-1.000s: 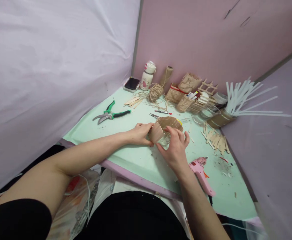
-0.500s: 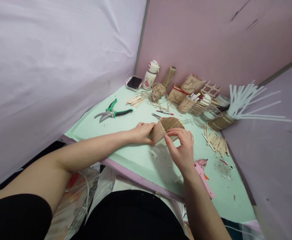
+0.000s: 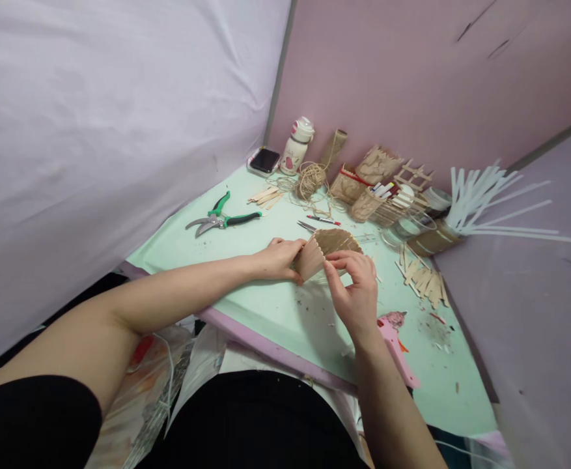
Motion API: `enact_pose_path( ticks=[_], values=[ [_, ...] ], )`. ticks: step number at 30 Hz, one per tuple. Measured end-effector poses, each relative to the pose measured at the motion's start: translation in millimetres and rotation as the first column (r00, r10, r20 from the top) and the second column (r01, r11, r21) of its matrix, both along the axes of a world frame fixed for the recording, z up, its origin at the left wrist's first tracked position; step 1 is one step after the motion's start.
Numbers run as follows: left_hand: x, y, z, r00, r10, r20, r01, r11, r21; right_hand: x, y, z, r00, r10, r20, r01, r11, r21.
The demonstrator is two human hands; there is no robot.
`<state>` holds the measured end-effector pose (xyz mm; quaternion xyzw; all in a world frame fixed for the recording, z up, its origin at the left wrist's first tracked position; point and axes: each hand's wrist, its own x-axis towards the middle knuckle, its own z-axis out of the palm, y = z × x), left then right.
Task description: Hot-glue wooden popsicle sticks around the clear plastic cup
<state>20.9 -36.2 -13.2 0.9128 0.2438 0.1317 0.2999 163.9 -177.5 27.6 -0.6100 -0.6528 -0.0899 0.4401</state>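
Note:
A craft-stick container (image 3: 310,262), its rim scalloped by the rounded stick ends, stands tilted on the table in front of me. My left hand (image 3: 280,260) is wrapped around its left side, thumb low and fingers behind. At the near rim, my right hand (image 3: 354,286) pinches the edge of the stick wall between thumb and fingers. The right hand hides part of the container's right side. Just behind the container lie the metal tips of a pointed tool (image 3: 306,226), the rest of it covered.
Green-handled pruning shears (image 3: 221,218) lie open at the left. A pink glue gun (image 3: 396,348) rests beside my right forearm. Loose craft sticks (image 3: 424,280) are at the right. Along the back stand a bottle (image 3: 297,146), a twine ball (image 3: 310,180) and white glue sticks (image 3: 478,202).
My right thumb and fingers have drawn closer together on the near rim. The left hand keeps its hold, and the container has hardly moved.

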Motion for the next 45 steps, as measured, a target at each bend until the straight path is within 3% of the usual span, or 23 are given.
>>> enact_pose_path(
  ticks=[33, 45],
  values=[
    [0.7, 0.6, 2.1, 1.0, -0.004, -0.022, 0.005, 1.0, 0.026, 0.6, 0.2, -1.1, 0.999, 0.034, -0.041, -0.033, 0.999, 0.013],
    [-0.3, -1.4, 5.3, 0.999, 0.003, -0.034, -0.003, 1.0, 0.018, 0.8, -3.3, -1.3, 0.996, -0.023, -0.081, 0.02, 0.999, -0.031]
  ],
)
